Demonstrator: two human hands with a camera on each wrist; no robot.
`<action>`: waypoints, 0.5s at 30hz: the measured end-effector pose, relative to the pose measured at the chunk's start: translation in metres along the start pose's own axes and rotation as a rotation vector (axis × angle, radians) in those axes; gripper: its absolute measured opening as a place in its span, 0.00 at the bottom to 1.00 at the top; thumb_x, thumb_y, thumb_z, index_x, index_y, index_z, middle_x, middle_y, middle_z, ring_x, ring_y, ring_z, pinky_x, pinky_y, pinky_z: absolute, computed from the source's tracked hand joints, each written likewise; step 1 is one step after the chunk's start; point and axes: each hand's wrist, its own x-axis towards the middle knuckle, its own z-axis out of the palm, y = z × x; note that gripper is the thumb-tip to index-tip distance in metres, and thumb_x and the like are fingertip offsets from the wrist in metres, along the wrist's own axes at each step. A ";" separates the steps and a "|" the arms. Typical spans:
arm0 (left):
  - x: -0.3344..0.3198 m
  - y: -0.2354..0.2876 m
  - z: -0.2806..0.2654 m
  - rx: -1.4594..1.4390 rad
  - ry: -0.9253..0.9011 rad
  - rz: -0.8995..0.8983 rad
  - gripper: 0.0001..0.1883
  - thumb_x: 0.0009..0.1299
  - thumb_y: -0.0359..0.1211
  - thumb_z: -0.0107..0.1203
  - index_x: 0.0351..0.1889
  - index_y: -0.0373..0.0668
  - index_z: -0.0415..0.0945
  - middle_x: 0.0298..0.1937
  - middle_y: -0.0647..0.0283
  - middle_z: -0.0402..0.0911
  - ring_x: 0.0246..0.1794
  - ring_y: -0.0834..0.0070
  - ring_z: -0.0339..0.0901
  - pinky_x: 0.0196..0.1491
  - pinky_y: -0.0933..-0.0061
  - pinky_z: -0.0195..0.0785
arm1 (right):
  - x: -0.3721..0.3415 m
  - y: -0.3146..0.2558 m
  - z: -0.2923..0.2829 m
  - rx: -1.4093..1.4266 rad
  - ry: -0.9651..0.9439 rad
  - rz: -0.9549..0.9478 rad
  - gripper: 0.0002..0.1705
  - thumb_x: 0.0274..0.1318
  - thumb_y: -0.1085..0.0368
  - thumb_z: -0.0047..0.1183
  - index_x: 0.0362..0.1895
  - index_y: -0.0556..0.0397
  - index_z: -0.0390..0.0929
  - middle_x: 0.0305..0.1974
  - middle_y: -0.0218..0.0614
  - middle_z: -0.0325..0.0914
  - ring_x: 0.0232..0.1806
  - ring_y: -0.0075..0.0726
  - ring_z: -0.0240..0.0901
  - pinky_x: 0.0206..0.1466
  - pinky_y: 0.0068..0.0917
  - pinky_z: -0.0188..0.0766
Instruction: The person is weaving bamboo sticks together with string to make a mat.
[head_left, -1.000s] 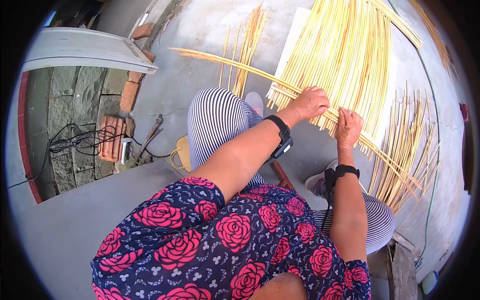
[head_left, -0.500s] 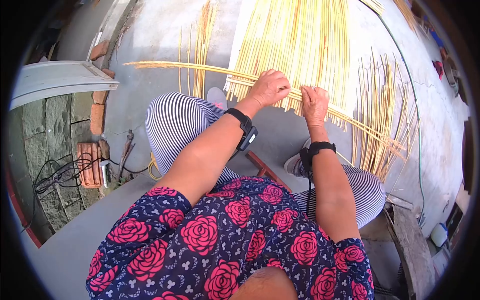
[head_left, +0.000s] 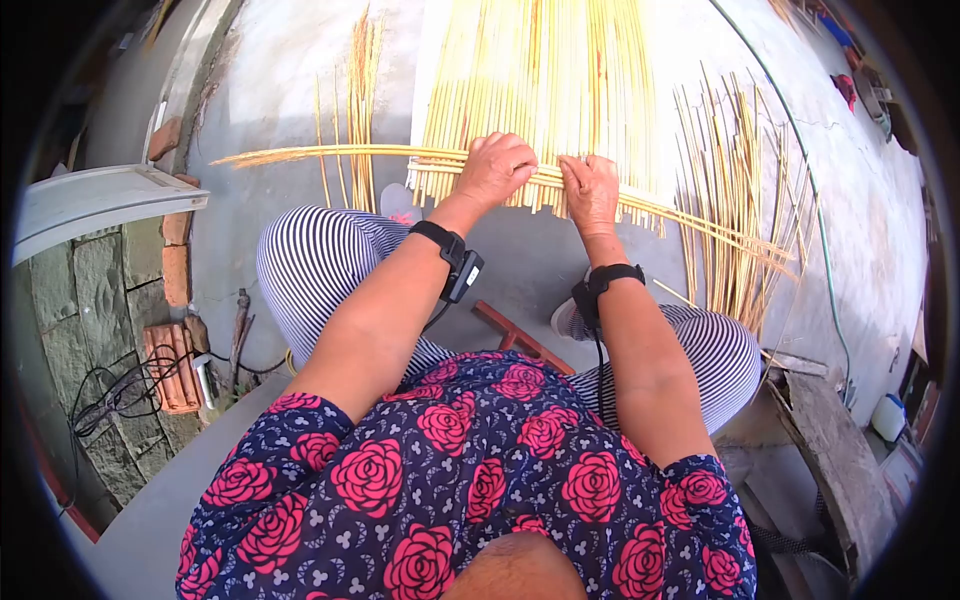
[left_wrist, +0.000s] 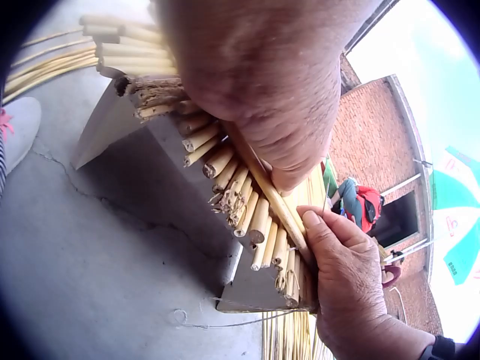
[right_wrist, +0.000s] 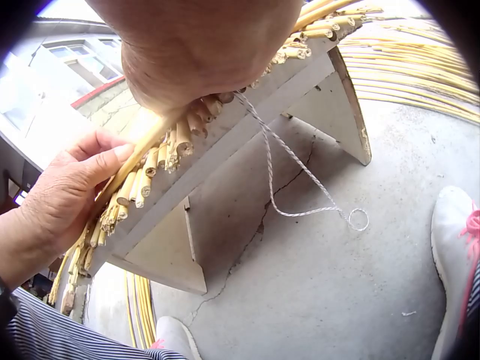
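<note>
Many straw-coloured stalks (head_left: pixel 540 90) lie side by side over a low white board (right_wrist: pixel 169 206), their cut ends poking past its near edge. A few longer stalks (head_left: pixel 400 151) lie crosswise over those ends, feathery tips to the left. My left hand (head_left: pixel 495 168) grips the crosswise stalks, thumb along them in the right wrist view. Just to its right, my right hand (head_left: pixel 592 190) bends over the same stalks. Its thumb and forefinger pinch a thin string (left_wrist: pixel 325 191) in the left wrist view. A twisted string (right_wrist: pixel 300 165) hangs in a loop below the edge.
Loose stalks lie on the concrete floor in bundles, one on the left (head_left: pixel 360 120) and a larger one on the right (head_left: pixel 735 190). A green hose (head_left: pixel 815 190) runs along the right. Bricks (head_left: pixel 175 260), black cable (head_left: pixel 110 395) and a white-framed panel (head_left: pixel 105 205) are at the left.
The head view has turned, so the scene shifts left. Both hands stay at the crosswise stalks, close together, with little visible movement.
</note>
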 end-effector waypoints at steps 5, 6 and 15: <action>0.001 0.003 -0.003 0.011 -0.045 -0.026 0.04 0.58 0.37 0.59 0.32 0.55 0.79 0.37 0.73 0.74 0.45 0.71 0.69 0.50 0.65 0.56 | -0.001 0.000 0.000 -0.035 0.017 -0.031 0.07 0.49 0.61 0.58 0.35 0.42 0.83 0.30 0.33 0.70 0.40 0.43 0.66 0.44 0.38 0.65; 0.001 0.003 -0.003 0.011 -0.045 -0.028 0.05 0.59 0.37 0.59 0.32 0.55 0.79 0.38 0.73 0.74 0.45 0.71 0.69 0.50 0.65 0.56 | 0.000 0.000 0.000 -0.041 0.020 -0.039 0.07 0.50 0.61 0.58 0.36 0.42 0.83 0.31 0.33 0.71 0.40 0.43 0.67 0.45 0.38 0.65; -0.009 0.014 0.007 0.084 0.086 0.129 0.11 0.56 0.29 0.57 0.38 0.45 0.76 0.41 0.67 0.74 0.46 0.67 0.69 0.50 0.63 0.62 | 0.002 0.001 0.000 0.004 0.040 -0.096 0.09 0.48 0.64 0.58 0.36 0.43 0.82 0.40 0.33 0.76 0.48 0.44 0.69 0.50 0.38 0.67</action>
